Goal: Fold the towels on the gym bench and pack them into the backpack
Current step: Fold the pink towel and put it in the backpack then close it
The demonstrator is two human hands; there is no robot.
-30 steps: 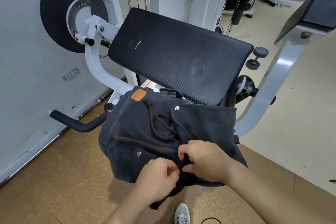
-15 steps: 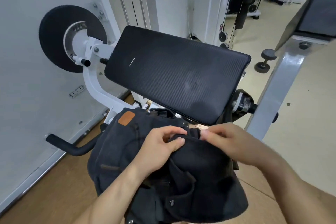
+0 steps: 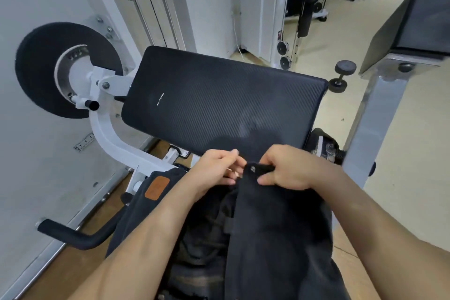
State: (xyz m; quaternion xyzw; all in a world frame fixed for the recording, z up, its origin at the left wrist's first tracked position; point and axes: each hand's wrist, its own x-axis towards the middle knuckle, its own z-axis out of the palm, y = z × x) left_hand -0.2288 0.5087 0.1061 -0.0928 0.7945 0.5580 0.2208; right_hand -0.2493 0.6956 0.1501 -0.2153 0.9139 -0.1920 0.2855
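A dark grey backpack (image 3: 280,238) with an orange leather patch (image 3: 157,187) lies below the black padded bench (image 3: 224,102). My right hand (image 3: 292,170) grips the top edge of the backpack's flap near a metal snap, holding it up toward the pad. My left hand (image 3: 216,170) is just left of it, fingers curled and pinching at the same flap edge. Under the lifted flap the bag's dark inside shows. No towel is in view.
The machine's white frame (image 3: 107,134) and a black disc (image 3: 36,70) stand at the left by the wall. A black handle (image 3: 73,236) juts out low left. A dumbbell (image 3: 341,75) lies on the floor, and a second padded bench (image 3: 418,29) is at the right.
Both hands went from the lower front of the backpack up to its top, lifting the flap over toward the bench pad. The camera has come closer.
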